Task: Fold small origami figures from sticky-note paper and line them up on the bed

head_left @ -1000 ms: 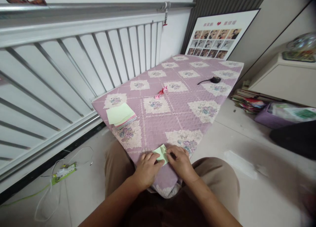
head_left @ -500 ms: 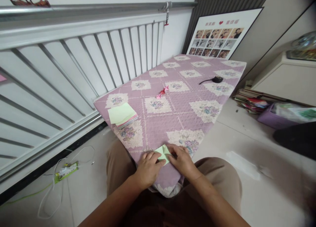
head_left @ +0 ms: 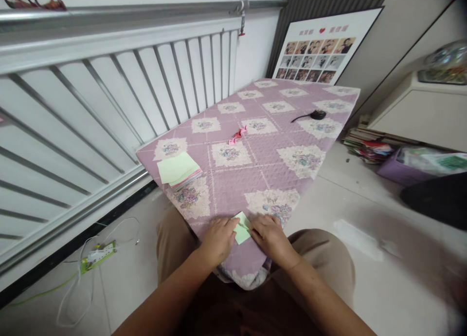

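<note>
A small green sheet of folded paper (head_left: 241, 234) lies at the near corner of the cloth-covered table, with creases and a raised flap around its middle. From the left, my left hand (head_left: 219, 238) grips its edge with the fingertips. My right hand (head_left: 269, 233) has thumb and fingers closed on the opposite edge. Parts of the paper's sides are hidden under the fingers. Left of my hands sits a stack of coloured paper (head_left: 178, 169) with light green sheets on top. Farther back are several small pink and red folded paper pieces (head_left: 238, 134) in a row.
A purple flowered tablecloth (head_left: 197, 199) covers the table. Toward the back right lies a black round object with a tail (head_left: 318, 114). A white radiator (head_left: 120, 102) runs along the left side. A power strip (head_left: 98, 256) with cables rests on the floor.
My left fingers have shifted on the green paper, and the flap in its middle sits differently. My right hand stays at the right edge. The view has moved slightly.
</note>
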Demonstrator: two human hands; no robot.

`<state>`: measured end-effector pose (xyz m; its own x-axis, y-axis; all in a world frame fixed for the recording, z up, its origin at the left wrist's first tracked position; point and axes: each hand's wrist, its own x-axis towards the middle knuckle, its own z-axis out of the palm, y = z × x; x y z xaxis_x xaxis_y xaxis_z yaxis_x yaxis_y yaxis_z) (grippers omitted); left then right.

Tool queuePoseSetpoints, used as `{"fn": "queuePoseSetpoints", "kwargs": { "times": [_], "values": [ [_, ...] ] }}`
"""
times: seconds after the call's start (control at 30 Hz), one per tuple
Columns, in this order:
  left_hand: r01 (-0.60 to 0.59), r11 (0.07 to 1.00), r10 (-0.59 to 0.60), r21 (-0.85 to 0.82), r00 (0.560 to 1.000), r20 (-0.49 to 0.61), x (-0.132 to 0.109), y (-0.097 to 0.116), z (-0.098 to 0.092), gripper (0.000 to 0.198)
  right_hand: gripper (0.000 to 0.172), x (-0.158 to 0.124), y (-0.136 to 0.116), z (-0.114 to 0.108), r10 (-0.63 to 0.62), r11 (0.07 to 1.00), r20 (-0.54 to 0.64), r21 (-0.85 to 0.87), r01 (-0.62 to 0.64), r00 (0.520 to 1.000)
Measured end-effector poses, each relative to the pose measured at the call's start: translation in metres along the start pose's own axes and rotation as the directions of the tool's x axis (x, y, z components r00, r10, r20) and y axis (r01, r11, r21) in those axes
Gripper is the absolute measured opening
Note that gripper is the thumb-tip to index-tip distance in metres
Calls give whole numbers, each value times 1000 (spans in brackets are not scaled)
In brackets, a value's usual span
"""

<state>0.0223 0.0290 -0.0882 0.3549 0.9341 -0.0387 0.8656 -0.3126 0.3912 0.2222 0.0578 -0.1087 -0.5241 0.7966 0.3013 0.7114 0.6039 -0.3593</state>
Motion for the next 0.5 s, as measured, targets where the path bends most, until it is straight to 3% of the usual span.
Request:
{"fn": "queuePoseSetpoints", "kwargs": {
  "times": [0.23,0.5],
  "values": [
    [-115,986,101,123,988,114,18,1,-8,29,26,-3,1,4,-84,994,-25,-79,82,996],
    [-134,975,122,175,989,78,10,-5,5,31,24,-8,9,6,-129,991,-3,-19,129,992]
  ]
}}
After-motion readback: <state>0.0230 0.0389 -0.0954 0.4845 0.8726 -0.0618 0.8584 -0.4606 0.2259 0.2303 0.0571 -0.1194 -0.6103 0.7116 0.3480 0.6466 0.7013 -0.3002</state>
